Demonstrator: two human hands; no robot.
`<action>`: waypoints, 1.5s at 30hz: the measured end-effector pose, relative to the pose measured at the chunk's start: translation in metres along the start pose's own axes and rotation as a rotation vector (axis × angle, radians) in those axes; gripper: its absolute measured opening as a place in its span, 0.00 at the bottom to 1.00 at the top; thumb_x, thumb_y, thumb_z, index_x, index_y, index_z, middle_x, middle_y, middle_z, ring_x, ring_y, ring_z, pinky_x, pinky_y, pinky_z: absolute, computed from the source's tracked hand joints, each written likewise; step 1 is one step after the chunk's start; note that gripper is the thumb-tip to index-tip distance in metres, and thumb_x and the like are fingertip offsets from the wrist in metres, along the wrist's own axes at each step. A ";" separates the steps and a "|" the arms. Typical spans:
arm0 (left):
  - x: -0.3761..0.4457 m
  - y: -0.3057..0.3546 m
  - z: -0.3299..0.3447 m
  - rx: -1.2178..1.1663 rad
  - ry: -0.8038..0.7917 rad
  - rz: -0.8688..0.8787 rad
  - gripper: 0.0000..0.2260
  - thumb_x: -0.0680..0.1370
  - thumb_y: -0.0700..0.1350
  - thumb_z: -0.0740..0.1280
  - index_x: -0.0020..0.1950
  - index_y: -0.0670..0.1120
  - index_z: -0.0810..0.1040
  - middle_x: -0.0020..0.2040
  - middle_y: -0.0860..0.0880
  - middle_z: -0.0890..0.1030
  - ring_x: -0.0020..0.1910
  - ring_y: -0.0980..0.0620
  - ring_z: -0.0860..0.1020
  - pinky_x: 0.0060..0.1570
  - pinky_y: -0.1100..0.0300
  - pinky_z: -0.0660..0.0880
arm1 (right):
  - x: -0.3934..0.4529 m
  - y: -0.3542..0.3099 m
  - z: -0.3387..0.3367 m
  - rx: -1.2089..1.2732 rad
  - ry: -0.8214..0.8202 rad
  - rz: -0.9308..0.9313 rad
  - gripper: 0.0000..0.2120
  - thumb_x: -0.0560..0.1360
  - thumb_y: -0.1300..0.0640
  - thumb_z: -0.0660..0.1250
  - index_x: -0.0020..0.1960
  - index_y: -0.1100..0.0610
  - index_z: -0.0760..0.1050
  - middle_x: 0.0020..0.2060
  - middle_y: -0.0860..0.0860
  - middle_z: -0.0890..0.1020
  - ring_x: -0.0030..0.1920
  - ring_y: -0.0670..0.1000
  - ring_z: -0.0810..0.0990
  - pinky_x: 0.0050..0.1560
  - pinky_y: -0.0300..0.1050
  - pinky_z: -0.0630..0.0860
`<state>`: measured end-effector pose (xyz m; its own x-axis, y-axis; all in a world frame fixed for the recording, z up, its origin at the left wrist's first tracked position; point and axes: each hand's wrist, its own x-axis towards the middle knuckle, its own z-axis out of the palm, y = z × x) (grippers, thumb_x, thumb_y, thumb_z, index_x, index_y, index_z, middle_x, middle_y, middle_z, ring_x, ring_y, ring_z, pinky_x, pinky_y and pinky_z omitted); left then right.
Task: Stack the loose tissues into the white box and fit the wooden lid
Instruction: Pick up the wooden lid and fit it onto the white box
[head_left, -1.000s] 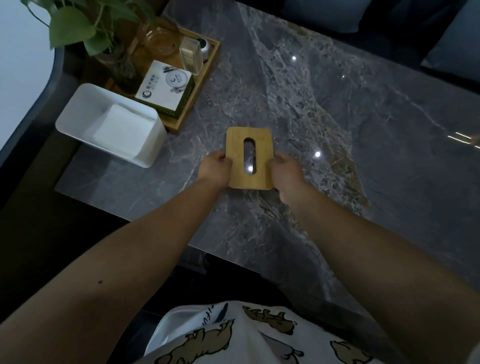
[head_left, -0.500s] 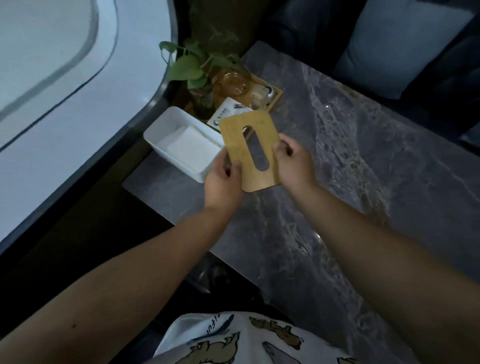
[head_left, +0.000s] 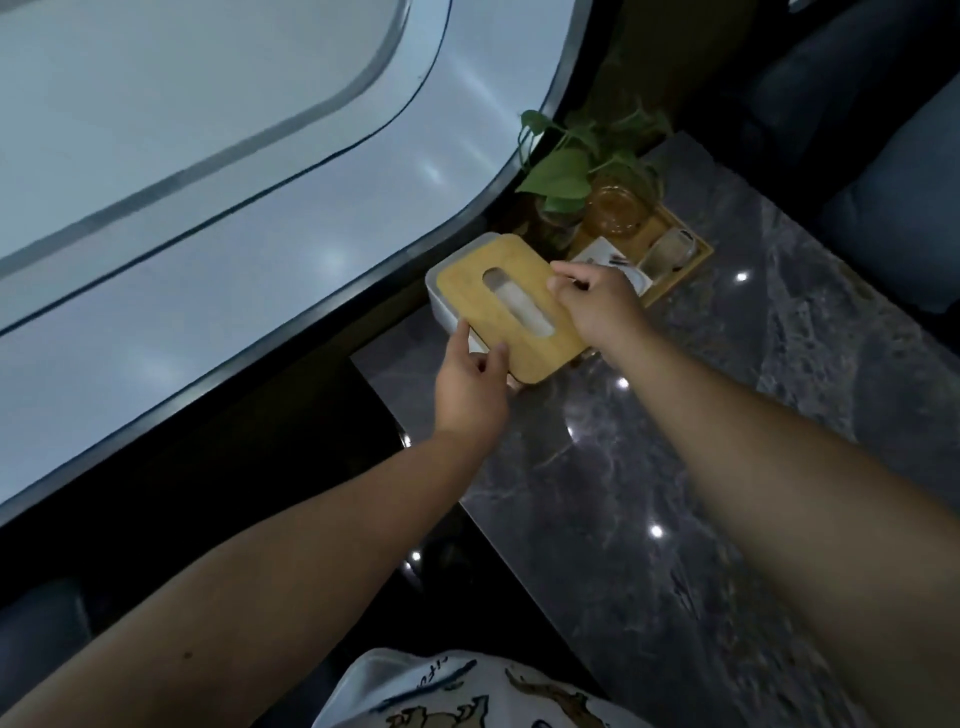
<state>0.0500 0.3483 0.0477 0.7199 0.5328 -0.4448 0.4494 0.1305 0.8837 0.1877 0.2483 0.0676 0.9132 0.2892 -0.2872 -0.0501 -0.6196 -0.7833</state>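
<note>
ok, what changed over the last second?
The wooden lid went from the middle of the marble table, up and left, and now lies over the white box, which sits at the table's corner; whether it is fully seated is unclear. The left hand and right hand kept their hold on its edges throughout. Tissue shows through the slot. The box, wooden tray and plant did not move.

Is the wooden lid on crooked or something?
Yes, a bit. The wooden lid sits askew on the white box: its near corner sticks out past the box while both hands, left and right, hold it. Nothing looks spilled or broken.
</note>
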 end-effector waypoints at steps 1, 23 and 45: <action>0.003 0.000 0.001 -0.007 0.009 -0.006 0.28 0.81 0.51 0.63 0.78 0.51 0.56 0.43 0.58 0.80 0.44 0.53 0.82 0.45 0.53 0.81 | 0.005 -0.001 0.002 -0.018 -0.017 0.003 0.18 0.77 0.48 0.64 0.66 0.50 0.75 0.65 0.50 0.77 0.64 0.50 0.74 0.64 0.47 0.72; 0.024 -0.014 0.009 0.093 0.076 0.017 0.27 0.81 0.52 0.62 0.77 0.54 0.56 0.45 0.48 0.83 0.43 0.52 0.83 0.44 0.46 0.82 | 0.036 0.009 0.019 -0.401 -0.004 -0.217 0.19 0.80 0.48 0.58 0.68 0.52 0.72 0.63 0.55 0.78 0.63 0.55 0.74 0.59 0.49 0.72; 0.021 -0.010 0.005 0.170 0.075 0.035 0.28 0.82 0.51 0.60 0.79 0.50 0.52 0.36 0.51 0.78 0.38 0.55 0.78 0.41 0.57 0.78 | 0.034 0.012 0.025 -0.540 0.052 -0.281 0.18 0.81 0.50 0.56 0.68 0.52 0.72 0.59 0.57 0.77 0.56 0.58 0.77 0.48 0.49 0.73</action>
<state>0.0633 0.3543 0.0293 0.6985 0.5959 -0.3964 0.5120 -0.0291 0.8585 0.2081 0.2689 0.0347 0.8809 0.4679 -0.0717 0.3956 -0.8109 -0.4313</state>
